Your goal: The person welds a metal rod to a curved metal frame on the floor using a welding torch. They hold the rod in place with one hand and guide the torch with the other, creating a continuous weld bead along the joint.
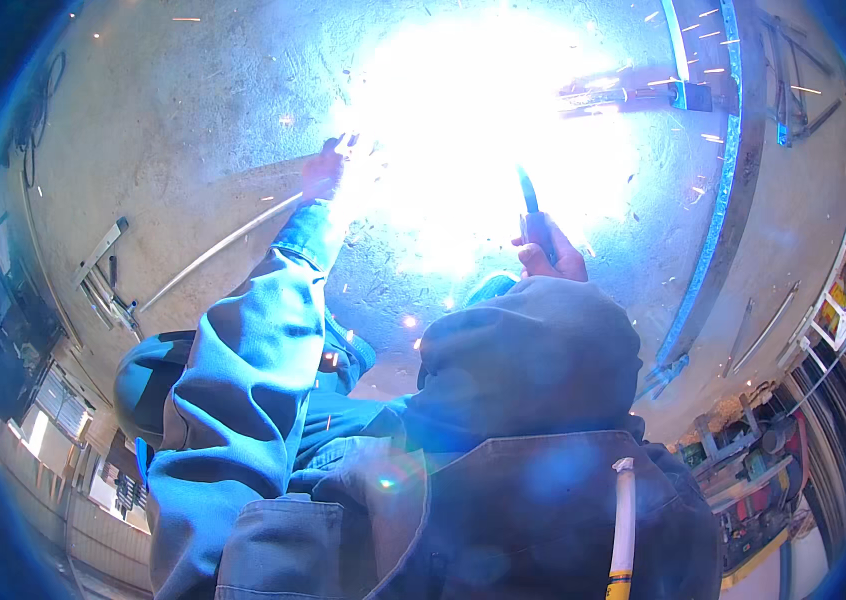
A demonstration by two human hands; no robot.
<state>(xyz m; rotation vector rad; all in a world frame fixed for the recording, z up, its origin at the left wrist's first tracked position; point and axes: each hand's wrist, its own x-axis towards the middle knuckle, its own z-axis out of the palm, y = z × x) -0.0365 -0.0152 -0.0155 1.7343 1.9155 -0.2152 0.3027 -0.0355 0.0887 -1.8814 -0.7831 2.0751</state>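
A blinding white welding arc (483, 110) swallows the middle of the head view and throws sparks all around. My right hand (561, 258) is closed round the dark handle of a welding torch (537, 228), whose curved neck points up into the glare. To the left, my left hand (323, 172) reaches to the edge of the light; its fingers are washed out, so whether they grip anything cannot be seen. A pale metal bar (228, 242) runs from beside that hand down to the left. Whatever lies under the arc is hidden by the brightness.
A long metal rail (711, 240) curves along the right, with a clamp-like piece (691, 96) near its top. Metal frame parts (103, 275) lie on the concrete floor (193, 110) at left. Tools and scrap (753, 470) crowd the lower right, beside stacked long stock (843, 420).
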